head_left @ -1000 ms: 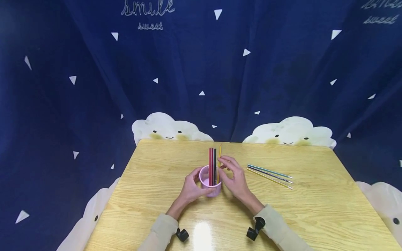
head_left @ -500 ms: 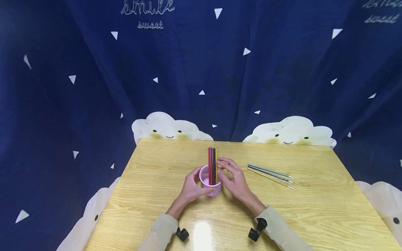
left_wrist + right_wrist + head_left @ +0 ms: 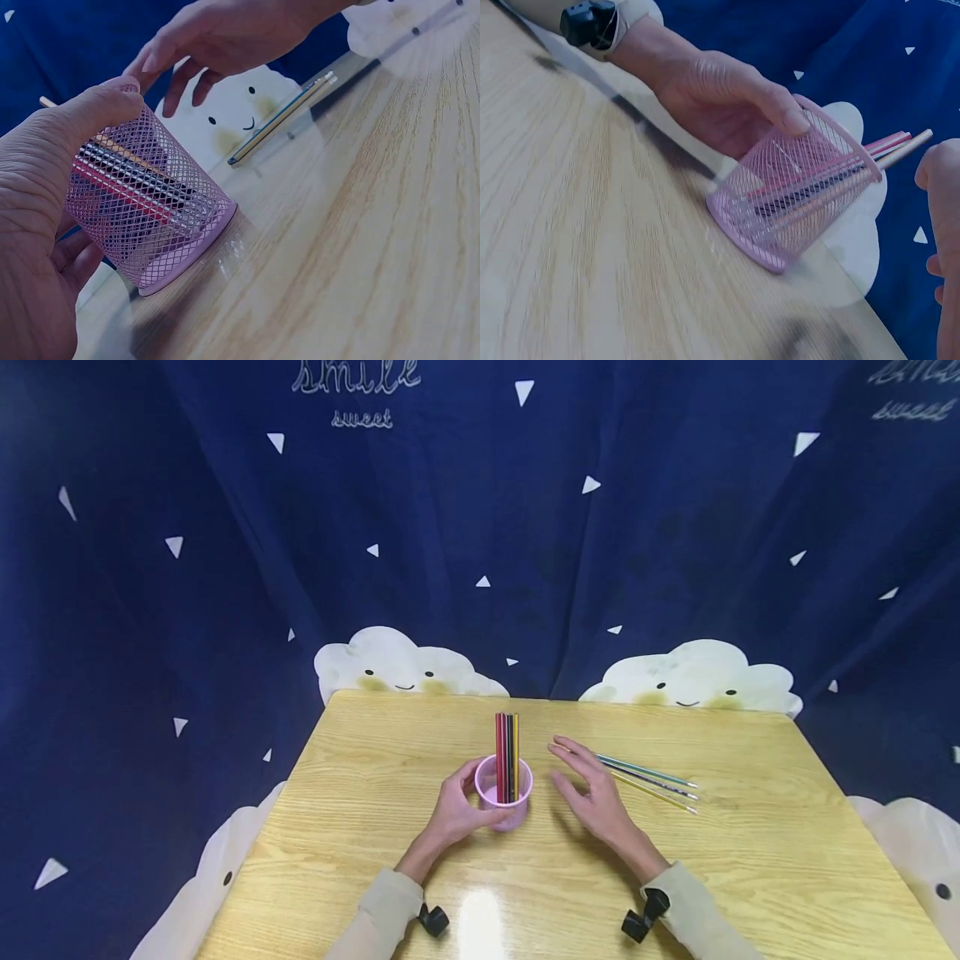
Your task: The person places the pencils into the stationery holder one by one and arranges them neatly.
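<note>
My left hand (image 3: 459, 806) grips a pink mesh pen cup (image 3: 161, 217) from its left side, thumb near the rim. The cup stands on the table. Several pencils stand upright inside it: red ones (image 3: 500, 752), dark ones (image 3: 510, 764) and a yellow one (image 3: 517, 747) on the right. To the right of the cup, apart from it, my right hand (image 3: 596, 797) hovers with loosely extended fingers and holds nothing. Just beyond that hand lie 3 pencils: a teal one (image 3: 660, 773), a dark patterned one (image 3: 667, 786) and a yellow one (image 3: 660, 795), their far-left ends partly hidden behind its fingers.
The light wooden table (image 3: 360, 752) reaches back to a dark blue curtain (image 3: 450, 527) printed with white triangles and smiling clouds. A black wrist camera (image 3: 647, 917) sits at the right sleeve, another camera (image 3: 433, 920) at the left.
My right hand has set the yellow pencil against the others in the cup, let it go and moved right toward the lying pencils. The left hand stays on the cup.
</note>
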The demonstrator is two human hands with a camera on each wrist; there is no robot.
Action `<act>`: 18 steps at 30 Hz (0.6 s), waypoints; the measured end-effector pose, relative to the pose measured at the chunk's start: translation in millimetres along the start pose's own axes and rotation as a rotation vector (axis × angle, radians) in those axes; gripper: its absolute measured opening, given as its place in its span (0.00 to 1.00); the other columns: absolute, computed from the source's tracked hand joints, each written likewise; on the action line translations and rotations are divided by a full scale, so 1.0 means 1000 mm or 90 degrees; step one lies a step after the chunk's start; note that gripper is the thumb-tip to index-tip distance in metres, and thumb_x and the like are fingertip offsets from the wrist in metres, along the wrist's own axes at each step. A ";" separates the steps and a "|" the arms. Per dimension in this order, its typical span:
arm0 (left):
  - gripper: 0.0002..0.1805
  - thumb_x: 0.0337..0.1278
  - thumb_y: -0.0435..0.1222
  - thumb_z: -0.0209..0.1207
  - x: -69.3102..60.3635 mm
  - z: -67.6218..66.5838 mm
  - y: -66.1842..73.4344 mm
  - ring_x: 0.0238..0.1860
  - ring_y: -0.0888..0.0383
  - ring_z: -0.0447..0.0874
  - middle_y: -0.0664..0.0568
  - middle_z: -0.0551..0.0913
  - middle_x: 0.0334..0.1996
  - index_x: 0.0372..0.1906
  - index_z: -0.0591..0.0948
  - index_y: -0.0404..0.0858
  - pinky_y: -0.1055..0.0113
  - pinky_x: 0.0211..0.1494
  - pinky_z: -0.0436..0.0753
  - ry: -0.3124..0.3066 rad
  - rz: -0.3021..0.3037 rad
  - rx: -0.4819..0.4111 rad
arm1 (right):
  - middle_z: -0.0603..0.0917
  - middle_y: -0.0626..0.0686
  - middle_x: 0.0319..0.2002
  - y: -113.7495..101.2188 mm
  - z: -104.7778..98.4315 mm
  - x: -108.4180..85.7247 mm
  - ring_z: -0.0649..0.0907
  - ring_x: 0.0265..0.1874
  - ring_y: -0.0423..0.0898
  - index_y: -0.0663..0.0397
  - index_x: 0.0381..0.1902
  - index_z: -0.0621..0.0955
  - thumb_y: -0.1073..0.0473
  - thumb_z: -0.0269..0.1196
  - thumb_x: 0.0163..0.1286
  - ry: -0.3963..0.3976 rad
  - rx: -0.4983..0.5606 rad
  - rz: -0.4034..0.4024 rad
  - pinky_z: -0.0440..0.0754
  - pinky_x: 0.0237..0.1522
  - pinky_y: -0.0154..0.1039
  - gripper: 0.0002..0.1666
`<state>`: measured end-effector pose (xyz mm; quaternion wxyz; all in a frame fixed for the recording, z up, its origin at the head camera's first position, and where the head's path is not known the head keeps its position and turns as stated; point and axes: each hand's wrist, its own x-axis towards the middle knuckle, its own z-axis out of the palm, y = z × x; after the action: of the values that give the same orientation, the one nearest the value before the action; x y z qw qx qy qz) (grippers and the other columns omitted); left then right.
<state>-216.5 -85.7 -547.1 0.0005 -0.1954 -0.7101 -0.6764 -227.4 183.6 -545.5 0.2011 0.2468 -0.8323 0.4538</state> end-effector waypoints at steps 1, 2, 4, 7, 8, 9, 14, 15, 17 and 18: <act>0.47 0.36 0.22 0.79 -0.001 0.000 0.006 0.61 0.34 0.81 0.33 0.82 0.60 0.69 0.74 0.27 0.36 0.70 0.75 -0.001 -0.005 0.002 | 0.77 0.55 0.72 0.000 -0.002 -0.001 0.74 0.72 0.56 0.52 0.68 0.81 0.61 0.66 0.73 -0.006 -0.013 0.002 0.68 0.75 0.46 0.26; 0.46 0.36 0.23 0.79 -0.001 0.000 0.007 0.61 0.34 0.81 0.33 0.82 0.60 0.69 0.74 0.27 0.35 0.70 0.75 -0.002 -0.005 0.003 | 0.77 0.54 0.72 0.001 -0.004 -0.003 0.74 0.71 0.56 0.52 0.68 0.81 0.60 0.66 0.73 -0.009 -0.029 0.002 0.69 0.74 0.50 0.26; 0.46 0.36 0.23 0.79 -0.002 0.001 0.007 0.62 0.33 0.80 0.33 0.82 0.60 0.69 0.74 0.27 0.35 0.70 0.74 0.000 -0.010 0.002 | 0.77 0.55 0.71 0.004 -0.009 -0.006 0.75 0.70 0.56 0.51 0.68 0.81 0.58 0.67 0.73 -0.015 -0.065 -0.007 0.69 0.71 0.57 0.26; 0.46 0.36 0.23 0.79 -0.002 0.001 0.008 0.62 0.29 0.78 0.32 0.81 0.61 0.69 0.74 0.26 0.32 0.70 0.72 0.001 -0.009 -0.001 | 0.78 0.55 0.71 0.011 -0.016 -0.010 0.76 0.68 0.56 0.50 0.68 0.81 0.55 0.67 0.72 -0.026 -0.125 -0.030 0.71 0.67 0.61 0.28; 0.46 0.36 0.23 0.79 -0.002 0.001 0.008 0.62 0.28 0.78 0.31 0.81 0.61 0.69 0.74 0.26 0.32 0.70 0.72 0.002 -0.008 -0.003 | 0.78 0.55 0.71 0.014 -0.019 -0.012 0.77 0.67 0.56 0.50 0.68 0.81 0.55 0.68 0.72 -0.029 -0.148 -0.037 0.72 0.65 0.61 0.28; 0.46 0.36 0.23 0.79 -0.001 0.002 0.008 0.62 0.28 0.77 0.31 0.81 0.61 0.69 0.74 0.26 0.31 0.70 0.72 0.001 -0.006 -0.004 | 0.78 0.55 0.70 0.017 -0.022 -0.014 0.77 0.67 0.56 0.50 0.68 0.81 0.54 0.68 0.71 -0.035 -0.168 -0.041 0.72 0.65 0.61 0.28; 0.46 0.37 0.24 0.80 -0.001 0.001 0.008 0.62 0.27 0.77 0.31 0.80 0.61 0.69 0.74 0.27 0.31 0.69 0.72 0.001 -0.003 -0.001 | 0.79 0.54 0.70 0.032 -0.036 -0.025 0.78 0.65 0.56 0.49 0.68 0.81 0.51 0.68 0.71 -0.066 -0.240 -0.048 0.73 0.62 0.61 0.29; 0.46 0.37 0.24 0.80 -0.001 0.001 0.008 0.62 0.27 0.77 0.30 0.81 0.61 0.69 0.74 0.27 0.30 0.69 0.72 0.001 -0.002 0.000 | 0.79 0.55 0.69 0.035 -0.039 -0.028 0.78 0.65 0.57 0.50 0.68 0.82 0.51 0.68 0.70 -0.072 -0.250 -0.050 0.74 0.61 0.61 0.29; 0.46 0.37 0.24 0.80 -0.001 0.001 0.009 0.62 0.27 0.77 0.30 0.80 0.61 0.69 0.74 0.26 0.30 0.69 0.72 -0.001 -0.004 0.000 | 0.80 0.55 0.69 0.040 -0.044 -0.032 0.78 0.64 0.58 0.50 0.68 0.82 0.51 0.69 0.69 -0.081 -0.268 -0.053 0.74 0.59 0.61 0.30; 0.46 0.37 0.24 0.80 -0.001 0.001 0.009 0.62 0.26 0.77 0.29 0.80 0.61 0.69 0.74 0.26 0.30 0.69 0.71 -0.001 -0.005 0.000 | 0.80 0.56 0.68 0.043 -0.047 -0.034 0.78 0.63 0.58 0.50 0.68 0.82 0.51 0.69 0.69 -0.085 -0.278 -0.054 0.75 0.58 0.62 0.30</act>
<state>-212.7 -85.3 -539.3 -0.0024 -0.1932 -0.7106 -0.6765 -220.5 251.9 -569.4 0.2128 0.2615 -0.9112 0.2369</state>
